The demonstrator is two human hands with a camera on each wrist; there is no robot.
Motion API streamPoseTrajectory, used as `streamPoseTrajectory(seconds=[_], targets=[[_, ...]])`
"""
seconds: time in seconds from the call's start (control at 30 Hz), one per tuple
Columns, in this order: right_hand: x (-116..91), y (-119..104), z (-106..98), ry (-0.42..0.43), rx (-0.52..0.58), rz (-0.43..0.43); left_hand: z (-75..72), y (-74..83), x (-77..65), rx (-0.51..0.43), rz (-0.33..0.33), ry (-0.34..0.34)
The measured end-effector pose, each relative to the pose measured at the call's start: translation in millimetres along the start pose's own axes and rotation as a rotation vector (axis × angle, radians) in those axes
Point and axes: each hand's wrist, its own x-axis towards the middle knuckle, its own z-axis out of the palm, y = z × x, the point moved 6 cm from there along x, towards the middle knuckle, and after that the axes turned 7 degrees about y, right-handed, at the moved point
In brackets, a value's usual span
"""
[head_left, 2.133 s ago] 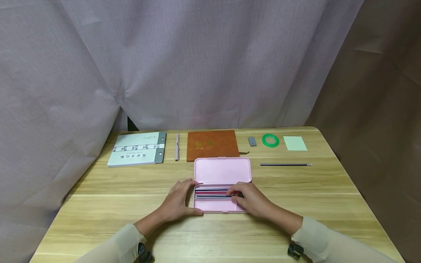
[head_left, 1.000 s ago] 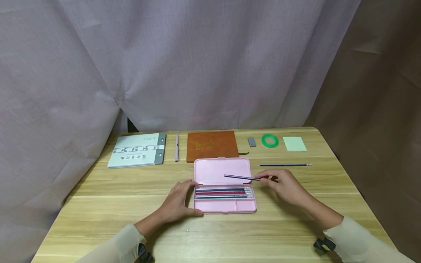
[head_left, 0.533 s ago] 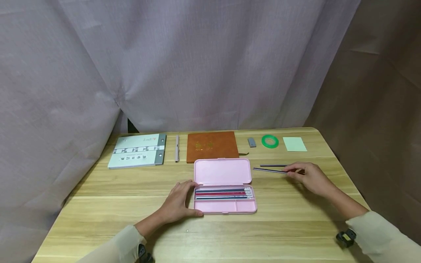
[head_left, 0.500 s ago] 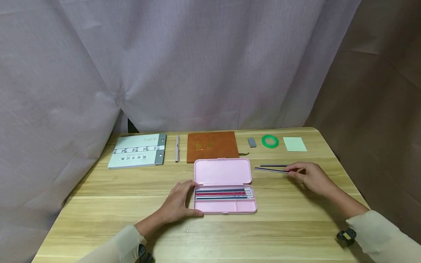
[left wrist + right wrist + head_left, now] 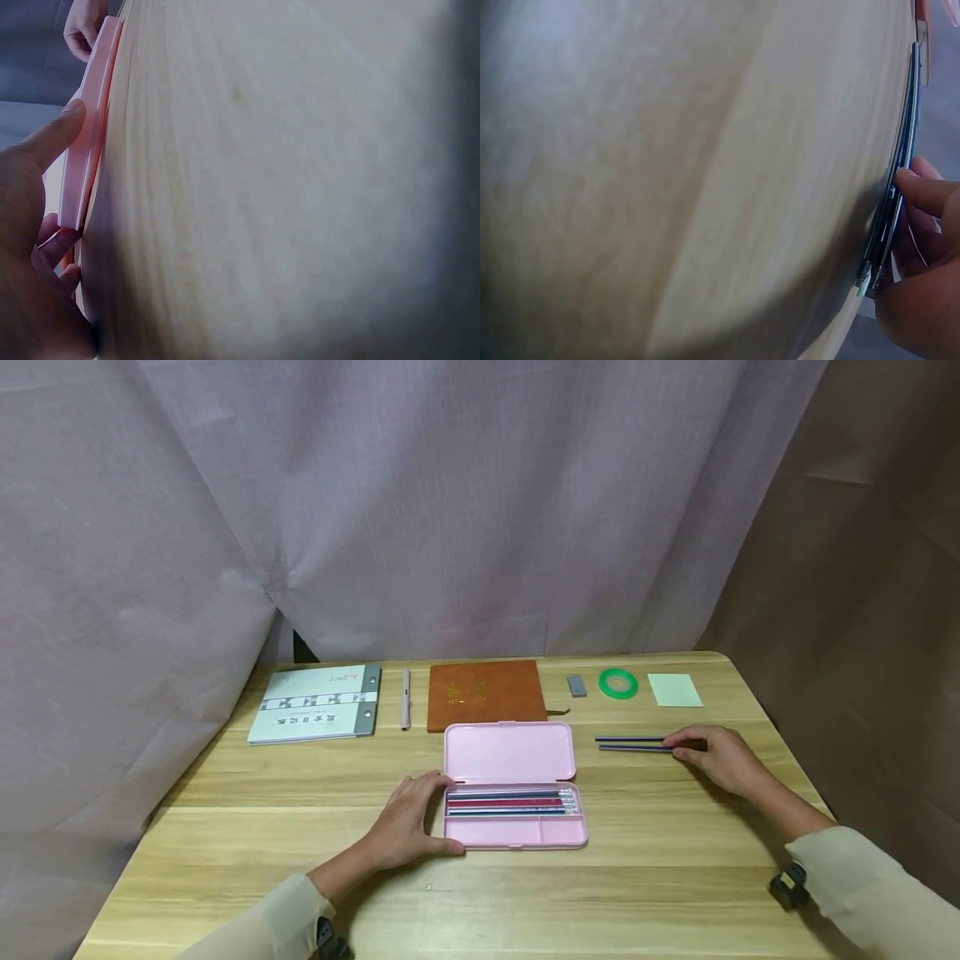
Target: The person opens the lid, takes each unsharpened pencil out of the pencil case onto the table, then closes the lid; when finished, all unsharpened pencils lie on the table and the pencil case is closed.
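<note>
A pink pencil case [image 5: 514,835] lies with its lid tipped back, several pencils [image 5: 506,802] in its long compartment. My left hand [image 5: 405,822] holds the case's left end, thumb on the front edge and fingers at the back corner; the left wrist view shows the thumb against the pink side wall [image 5: 90,150]. To the right of the case, my right hand [image 5: 720,760] pinches a dark striped pencil [image 5: 633,748] low over the table. Just behind it and parallel lies a second dark pencil [image 5: 626,739], its right end hidden by the fingers. The right wrist view shows thumb and fingers around the pencil [image 5: 911,127].
Along the back of the wooden table [image 5: 495,902] lie a pale notebook [image 5: 311,703], a pen [image 5: 406,697], a brown notebook [image 5: 487,693] partly behind the lid, a grey eraser [image 5: 576,685], a green tape roll [image 5: 618,683] and a pale green note pad [image 5: 675,690]. A curtain [image 5: 480,510] hangs behind.
My right hand has taken a pencil out of the case and carried it right, bringing it down in front of the other loose pencil. The left hand has stayed on the case.
</note>
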Motion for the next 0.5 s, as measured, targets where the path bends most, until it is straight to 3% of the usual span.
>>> streamPoseTrajectory(seconds=[0.5], targets=[[0.8,4.7,2.0,0.025,-0.008,-0.004,-0.7,0.9,0.2,-0.001,-0.026,-0.017]])
